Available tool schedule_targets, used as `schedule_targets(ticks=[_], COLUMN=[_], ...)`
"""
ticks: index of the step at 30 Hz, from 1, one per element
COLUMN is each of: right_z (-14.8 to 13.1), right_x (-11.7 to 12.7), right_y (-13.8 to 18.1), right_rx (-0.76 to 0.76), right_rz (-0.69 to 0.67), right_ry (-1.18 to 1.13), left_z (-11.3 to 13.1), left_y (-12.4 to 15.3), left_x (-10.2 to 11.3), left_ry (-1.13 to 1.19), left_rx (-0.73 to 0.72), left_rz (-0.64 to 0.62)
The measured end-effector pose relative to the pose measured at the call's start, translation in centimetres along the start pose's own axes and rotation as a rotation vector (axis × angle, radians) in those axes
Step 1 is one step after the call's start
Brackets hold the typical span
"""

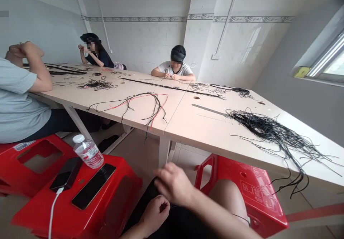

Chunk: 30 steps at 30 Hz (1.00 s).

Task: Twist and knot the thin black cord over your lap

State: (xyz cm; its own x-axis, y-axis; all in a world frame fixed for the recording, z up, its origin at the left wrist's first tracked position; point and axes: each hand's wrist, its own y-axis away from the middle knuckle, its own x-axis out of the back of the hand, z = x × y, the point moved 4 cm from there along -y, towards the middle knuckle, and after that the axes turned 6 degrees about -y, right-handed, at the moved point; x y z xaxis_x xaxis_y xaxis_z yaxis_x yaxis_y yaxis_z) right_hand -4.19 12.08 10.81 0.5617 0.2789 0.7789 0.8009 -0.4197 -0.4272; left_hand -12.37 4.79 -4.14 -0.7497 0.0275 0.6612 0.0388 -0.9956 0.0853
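Bench (185,124) edge stands beyond left fingers (166,204) and right fingers (163,175), floor (145,149) showing between. Left curled, right bent, blurred; whether either grips anything cannot be told.

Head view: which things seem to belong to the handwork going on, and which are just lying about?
Likely work things:
tangled pile of thin black cords
looped black and red cords
long flat grey strip
Whatever the left hand and blurred right hand hold is unclear.

Apparently just lying about:
clear plastic white-capped bottle
flat black rectangular phone
black box with white cable
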Motion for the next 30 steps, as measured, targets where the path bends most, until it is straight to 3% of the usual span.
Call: schedule_targets(ticks=[4,9,17,26,30], right_z=[1.3,3.1,2.8,2.1,2.9], right_x=[-4.5,-4.0,-3.1,-2.7,-3.8], right_y=[6.4,8.4,9.9,10.6,11.2], right_rx=[-0.3,-0.601,-0.631,-0.588,-0.614], right_rz=[-0.003,0.061,0.027,0.08,0.001], right_ry=[-0.406,-0.639,-0.619,-0.471,-0.368], left_z=[2.8,5.3,6.2,6.2,5.0], left_y=[0.4,0.3,0.5,0.6,0.7], left_x=[1.5,3.2,3.7,3.0,1.7], left_ry=[0.233,0.192,0.141,0.157,0.197], left_rx=[-0.056,0.025,0.039,0.068,0.095], left_rz=[-0.017,-0.051,-0.109,-0.122,-0.155])
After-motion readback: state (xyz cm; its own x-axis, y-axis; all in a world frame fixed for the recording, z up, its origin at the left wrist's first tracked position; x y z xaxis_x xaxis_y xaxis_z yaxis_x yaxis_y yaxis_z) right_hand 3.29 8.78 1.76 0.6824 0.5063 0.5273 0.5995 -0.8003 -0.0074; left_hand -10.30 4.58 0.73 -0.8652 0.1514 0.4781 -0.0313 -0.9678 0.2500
